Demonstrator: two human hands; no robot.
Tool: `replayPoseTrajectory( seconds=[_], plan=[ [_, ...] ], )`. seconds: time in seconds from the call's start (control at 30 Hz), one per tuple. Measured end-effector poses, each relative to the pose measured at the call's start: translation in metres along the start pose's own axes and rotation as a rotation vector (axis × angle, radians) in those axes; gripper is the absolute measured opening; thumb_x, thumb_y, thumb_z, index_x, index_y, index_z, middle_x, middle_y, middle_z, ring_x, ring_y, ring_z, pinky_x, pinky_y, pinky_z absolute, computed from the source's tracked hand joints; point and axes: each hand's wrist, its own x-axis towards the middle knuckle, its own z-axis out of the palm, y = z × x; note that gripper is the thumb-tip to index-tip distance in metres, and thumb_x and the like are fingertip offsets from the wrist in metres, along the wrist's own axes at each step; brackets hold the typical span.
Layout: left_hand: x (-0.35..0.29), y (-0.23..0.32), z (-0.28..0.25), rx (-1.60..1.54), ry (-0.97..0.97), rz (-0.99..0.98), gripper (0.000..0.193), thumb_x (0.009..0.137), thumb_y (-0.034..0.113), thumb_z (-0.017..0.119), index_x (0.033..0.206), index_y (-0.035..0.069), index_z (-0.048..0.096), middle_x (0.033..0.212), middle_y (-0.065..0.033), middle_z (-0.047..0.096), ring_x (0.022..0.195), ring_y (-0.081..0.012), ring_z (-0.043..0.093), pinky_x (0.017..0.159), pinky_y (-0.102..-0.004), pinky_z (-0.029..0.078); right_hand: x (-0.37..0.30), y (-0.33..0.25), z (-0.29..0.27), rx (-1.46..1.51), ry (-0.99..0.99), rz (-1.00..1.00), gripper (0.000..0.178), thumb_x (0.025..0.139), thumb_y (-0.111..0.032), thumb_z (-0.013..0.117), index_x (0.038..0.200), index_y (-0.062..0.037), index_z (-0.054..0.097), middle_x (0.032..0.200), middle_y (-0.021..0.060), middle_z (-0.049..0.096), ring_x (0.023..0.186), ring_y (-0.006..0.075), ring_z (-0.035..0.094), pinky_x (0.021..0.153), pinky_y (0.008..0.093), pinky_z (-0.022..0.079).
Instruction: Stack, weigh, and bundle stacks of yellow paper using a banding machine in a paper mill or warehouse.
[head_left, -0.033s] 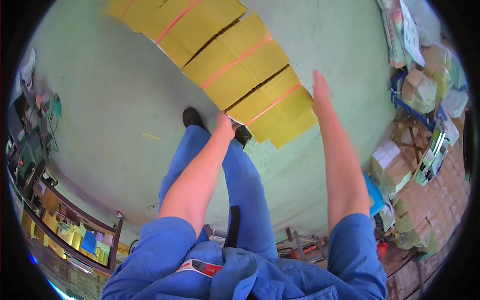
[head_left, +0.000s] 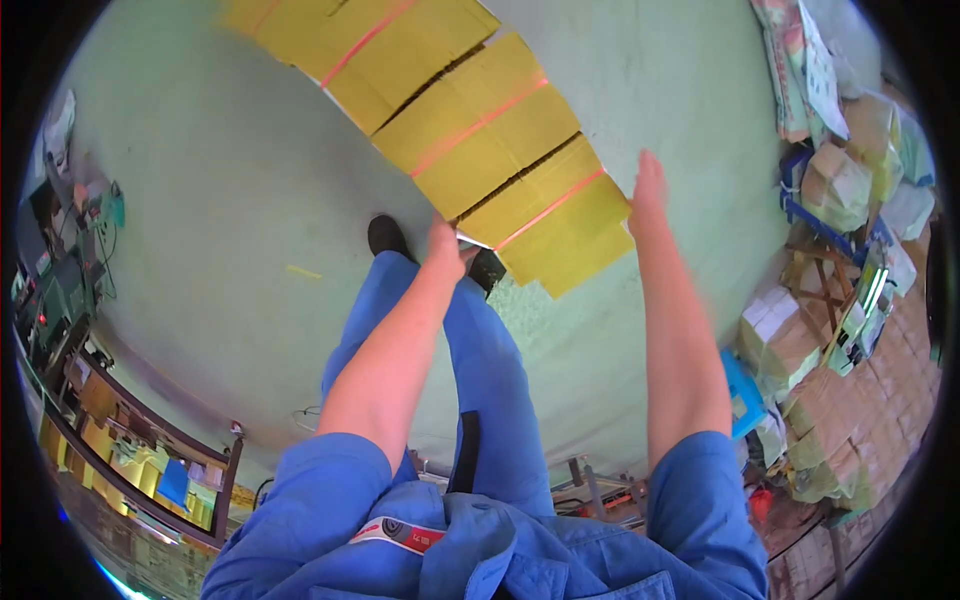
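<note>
A row of yellow-brown flat cardboard bundles (head_left: 485,118), each tied with a pink strap, runs from the upper left toward the middle. Dark gaps separate the bundles. At the left corner of the nearest bundle (head_left: 560,225) is my left hand (head_left: 447,248), thumb apart from the fingers; it is at the edge, and firm contact is hard to judge. My right hand (head_left: 648,188) is beside that bundle's right edge, fingers stretched forward and slightly blurred. Neither hand shows a grip on the cardboard.
Wrapped packages (head_left: 840,185) and brown stacks (head_left: 870,400) line the right side, with a blue crate (head_left: 740,392) near them. Dark equipment (head_left: 65,290) and a framed rack (head_left: 150,440) stand at left. My shoe (head_left: 387,235) is on the green-grey floor (head_left: 230,220).
My right hand has shifted slightly down and right, a little away from the bundle's edge. My left hand is almost where it was. The bundles appear slightly lower and further right in the view.
</note>
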Motion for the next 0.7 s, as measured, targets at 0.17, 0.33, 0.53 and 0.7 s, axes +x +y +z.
replayPoseTrajectory(
  seconds=[0.17,0.33,0.53,0.7],
  plan=[
    [-0.11,0.041,-0.088,0.267,0.122,0.332,0.064,0.096,0.049,0.042,0.15,0.022,0.022,0.146,-0.0123,0.038,0.129,-0.032,0.042,0.101,-0.054,0.036,-0.128,0.009,-0.023,-0.231,-0.104,-0.124,0.036,0.098,-0.025,0.045,0.116,0.0029,0.058,0.117,0.0234,0.059,0.11,0.031,0.057,0.091,0.0385,0.043],
    [-0.25,-0.027,-0.374,0.494,0.529,0.406,0.061,0.095,0.037,0.049,0.143,0.002,0.037,0.138,-0.0177,0.048,0.128,-0.0269,0.045,0.107,-0.0347,0.033,-0.388,0.068,0.028,-1.126,-0.697,-0.586,0.057,0.079,-0.04,0.062,0.131,-0.0209,0.05,0.146,0.018,0.034,0.128,0.0522,0.034,0.093,0.065,0.039],
    [-0.434,-0.276,-0.521,0.502,0.915,0.229,0.031,0.089,0.032,0.048,0.096,0.003,0.059,0.081,-0.0172,0.061,0.068,-0.0293,0.061,0.056,-0.0453,0.048,-0.38,0.052,0.04,-1.03,-1.162,-1.962,0.022,0.074,-0.039,0.064,0.076,-0.0173,0.066,0.087,0.0097,0.064,0.085,0.0323,0.062,0.067,0.0502,0.046],
    [-0.475,-0.468,-0.459,0.706,0.858,0.292,0.021,0.082,0.025,0.061,0.086,0.004,0.062,0.073,-0.018,0.063,0.069,-0.0318,0.064,0.06,-0.0472,0.05,-0.413,-0.023,0.17,-0.999,-1.316,-2.085,0.022,0.077,-0.036,0.062,0.082,-0.0146,0.067,0.091,0.0108,0.065,0.088,0.0315,0.062,0.072,0.0488,0.047]
  ],
)
